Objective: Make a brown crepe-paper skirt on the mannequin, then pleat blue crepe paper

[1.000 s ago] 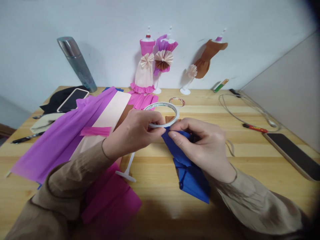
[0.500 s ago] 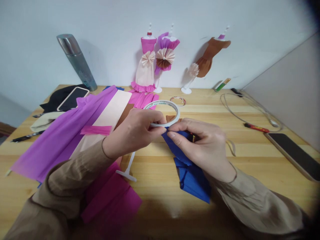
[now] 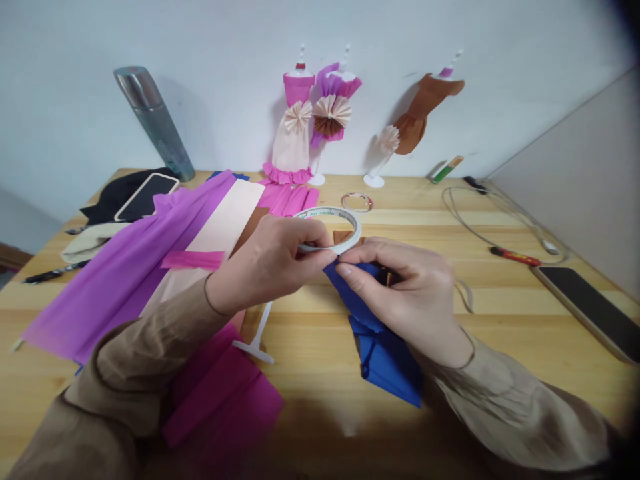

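My left hand (image 3: 280, 257) is closed, thumb and fingers pinching a narrow white roll of tape (image 3: 354, 233) at its lower edge. The roll is tilted, and printed letters show on its inner ring. At the same edge my right hand (image 3: 405, 287) pinches with thumb and forefinger; whether a loose tape end lies between the tips is too small to tell. Blue crepe paper (image 3: 390, 367) lies on the table below and partly behind the right hand. A small brown paper piece (image 3: 343, 236) shows through the roll.
Purple crepe paper (image 3: 135, 267) and magenta paper (image 3: 230, 393) spread at left, near a white stand (image 3: 257, 343). Dressed miniature mannequins (image 3: 300, 127) stand by the wall. A bottle (image 3: 155, 123), phones (image 3: 590, 307), a cable (image 3: 465, 223) and a red-handled tool (image 3: 515, 256) surround the work.
The roll of tape has tipped slightly, its far rim sinking a little. Both hands keep nearly the same pinch and place; the whole view has shifted very slightly.
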Tool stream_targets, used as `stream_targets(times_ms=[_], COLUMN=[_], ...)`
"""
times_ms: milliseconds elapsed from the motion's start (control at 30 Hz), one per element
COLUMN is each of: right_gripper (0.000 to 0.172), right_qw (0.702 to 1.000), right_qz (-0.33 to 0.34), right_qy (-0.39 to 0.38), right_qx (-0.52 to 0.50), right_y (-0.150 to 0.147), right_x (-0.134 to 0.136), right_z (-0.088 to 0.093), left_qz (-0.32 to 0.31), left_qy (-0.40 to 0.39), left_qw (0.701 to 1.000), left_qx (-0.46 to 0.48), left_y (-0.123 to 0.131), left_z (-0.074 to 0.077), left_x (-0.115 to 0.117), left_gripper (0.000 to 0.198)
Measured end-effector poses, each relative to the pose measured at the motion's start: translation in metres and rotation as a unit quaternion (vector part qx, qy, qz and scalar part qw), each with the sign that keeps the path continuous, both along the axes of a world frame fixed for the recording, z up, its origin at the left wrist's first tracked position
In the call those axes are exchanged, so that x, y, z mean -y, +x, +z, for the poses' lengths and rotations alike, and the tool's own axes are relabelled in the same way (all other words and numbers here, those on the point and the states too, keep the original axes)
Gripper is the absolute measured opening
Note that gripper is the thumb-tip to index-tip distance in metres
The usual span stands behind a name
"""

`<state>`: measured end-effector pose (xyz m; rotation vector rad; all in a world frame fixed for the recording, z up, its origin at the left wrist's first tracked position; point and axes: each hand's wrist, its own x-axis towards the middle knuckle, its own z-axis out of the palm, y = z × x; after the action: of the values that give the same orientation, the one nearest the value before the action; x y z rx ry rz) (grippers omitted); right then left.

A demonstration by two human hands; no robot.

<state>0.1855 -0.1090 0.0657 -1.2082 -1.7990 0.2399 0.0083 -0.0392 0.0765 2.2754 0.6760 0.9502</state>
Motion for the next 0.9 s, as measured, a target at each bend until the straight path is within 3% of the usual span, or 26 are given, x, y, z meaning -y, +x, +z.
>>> stream_targets(times_ms=[333,900], right_gripper=[0.011,0.012], right_qw=[1.0,0.999], right_qz=[0.001,-0.011], right_qy=[0.017,0.027], right_qx=[-0.014,-0.024], right_y=[0.0009,0.0016], right_x=[-0.0013,0.0013], right_z=[-0.0005,0.0015], left_qz=[-0.045,-0.026], left_qy=[0.027,0.006], left_qw=[0.999,0.999], left_qx=[0.001,0.019], left_y=[-0.0037,-0.0022], left_z=[0.004,0.0007], left_x=[-0.0023,-0.0009], left_gripper=[0.01,0.004])
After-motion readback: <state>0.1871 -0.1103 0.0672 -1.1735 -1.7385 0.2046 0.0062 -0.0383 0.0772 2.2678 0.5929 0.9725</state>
